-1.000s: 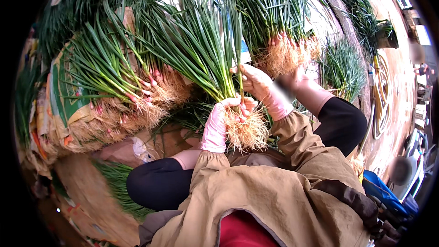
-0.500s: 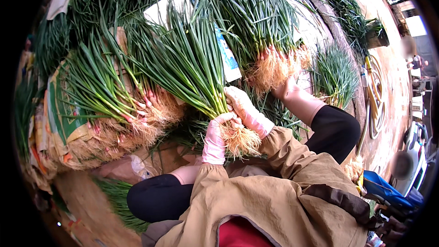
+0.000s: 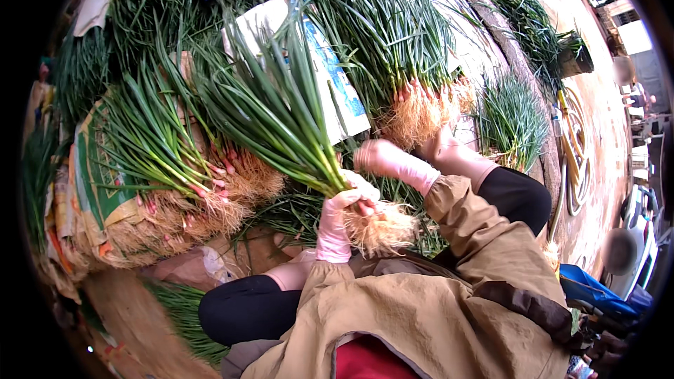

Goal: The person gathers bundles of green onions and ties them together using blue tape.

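Note:
My left hand (image 3: 345, 200), in a pale pink glove, is closed around the lower stems of a bunch of green onions (image 3: 289, 102). The long green leaves lean up and to the left, and its pale roots (image 3: 382, 228) hang out below the fist. Apart from the bunch, my right hand (image 3: 382, 158) is up to its right, gloved too and smeared by motion, so its fingers do not show clearly. Beyond it stands another bunch of green onions (image 3: 418, 95) with tan roots. At left, more green onions (image 3: 203, 182) lie with reddish bulbs and tangled roots.
A white sheet with blue print (image 3: 330, 74) lies behind the held bunch. Heaps of green leaves (image 3: 151, 21) spread across the far side. A green and tan sack (image 3: 102, 168) is under the left pile. A coiled yellow hose (image 3: 577, 147) lies on the floor at right.
My right hand has come off the bunch and moved up and right. The held bunch has dropped slightly and its roots have swung right, with my left hand still gripping it.

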The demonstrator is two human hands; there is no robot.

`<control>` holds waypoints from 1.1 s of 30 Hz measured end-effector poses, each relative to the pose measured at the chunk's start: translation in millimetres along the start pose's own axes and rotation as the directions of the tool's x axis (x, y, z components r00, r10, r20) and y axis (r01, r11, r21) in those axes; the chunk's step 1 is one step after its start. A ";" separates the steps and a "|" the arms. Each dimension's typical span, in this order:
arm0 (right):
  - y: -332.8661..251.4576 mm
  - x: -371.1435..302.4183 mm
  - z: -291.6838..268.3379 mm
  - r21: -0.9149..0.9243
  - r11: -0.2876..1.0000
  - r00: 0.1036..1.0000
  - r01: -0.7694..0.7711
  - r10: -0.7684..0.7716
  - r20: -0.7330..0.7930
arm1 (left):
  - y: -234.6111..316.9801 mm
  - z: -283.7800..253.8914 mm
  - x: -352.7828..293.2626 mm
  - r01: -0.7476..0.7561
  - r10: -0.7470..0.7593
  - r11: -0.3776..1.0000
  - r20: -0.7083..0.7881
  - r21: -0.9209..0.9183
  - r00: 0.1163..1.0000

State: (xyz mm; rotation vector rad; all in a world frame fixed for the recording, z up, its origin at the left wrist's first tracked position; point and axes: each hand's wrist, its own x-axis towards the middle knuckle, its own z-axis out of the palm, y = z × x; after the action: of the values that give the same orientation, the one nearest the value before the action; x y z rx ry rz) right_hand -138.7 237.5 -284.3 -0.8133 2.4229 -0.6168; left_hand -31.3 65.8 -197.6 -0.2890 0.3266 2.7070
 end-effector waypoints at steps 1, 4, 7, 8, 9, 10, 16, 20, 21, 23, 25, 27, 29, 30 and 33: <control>-8.7 -0.5 -11.6 -0.037 0.990 0.987 -0.136 0.139 0.082 | 7.9 -7.7 -3.2 -0.042 0.049 0.994 0.064 -0.097 0.997; 3.0 -8.8 -67.9 -0.089 0.939 0.908 -0.333 0.293 -0.301 | 25.1 8.4 -7.6 -0.099 0.162 0.963 0.243 -0.252 0.957; 29.4 7.5 -134.6 0.281 0.642 0.457 -0.714 0.731 -0.507 | 19.9 3.0 -1.7 -0.046 0.068 0.977 0.098 -0.207 0.993; 47.4 19.9 -130.8 0.320 0.585 0.416 -0.745 0.783 -0.463 | 15.5 -5.6 2.1 -0.034 0.050 0.981 0.080 -0.189 0.996; 60.3 31.9 -121.9 0.357 0.526 0.375 -0.772 0.830 -0.412 | 12.0 -13.0 5.1 -0.023 0.033 0.985 0.058 -0.169 0.998; 72.0 37.4 -108.5 0.320 0.614 0.424 -0.721 0.757 -0.497 | 11.6 -10.6 4.4 0.040 -0.032 0.978 0.038 -0.207 0.999; -2.8 34.6 -46.7 0.149 0.898 0.663 -0.413 0.409 -0.627 | 20.9 -19.5 2.2 -0.006 0.000 0.998 -0.097 -0.057 0.995; 10.4 24.7 -55.7 0.325 0.926 0.554 -0.190 0.374 -0.744 | 22.8 -30.6 3.4 0.022 -0.021 1.000 -0.113 0.005 0.993; 7.7 22.7 -69.2 0.350 0.865 0.576 -0.360 0.502 -0.646 | 23.9 -34.8 3.3 0.037 -0.035 0.999 -0.094 0.010 0.995; 4.1 16.3 -81.6 0.225 0.876 0.598 -0.426 0.460 -0.657 | 22.4 -31.1 1.9 0.033 -0.032 0.999 -0.080 0.004 0.996; -6.2 7.2 -86.0 -0.037 0.889 0.610 -0.457 0.283 -0.740 | 20.8 -30.0 3.9 0.023 -0.027 0.999 -0.106 -0.041 0.994; -25.0 3.0 -89.1 -0.094 0.918 0.573 -0.385 0.159 -0.804 | 27.3 -27.0 2.8 0.030 -0.028 0.999 -0.078 0.023 0.997; -45.0 -4.1 -80.2 0.094 0.958 0.591 -0.269 0.241 -0.770 | 29.2 -14.9 5.9 0.056 -0.070 0.996 -0.214 -0.071 0.974; -57.2 -12.5 -72.3 0.588 0.800 0.733 -0.122 0.472 -0.490 | 24.4 -7.5 7.5 0.029 -0.035 0.999 -0.263 -0.027 0.964; -96.5 -29.4 -40.5 0.974 0.186 0.925 -0.128 0.377 0.049 | 15.6 -12.8 8.1 0.067 -0.019 0.989 -0.343 0.130 0.939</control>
State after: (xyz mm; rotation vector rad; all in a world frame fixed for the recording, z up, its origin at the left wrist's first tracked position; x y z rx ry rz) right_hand -101.7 197.6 -190.2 0.2573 1.6148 -1.8634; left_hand -43.1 51.4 -208.9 -0.7191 0.5992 2.5671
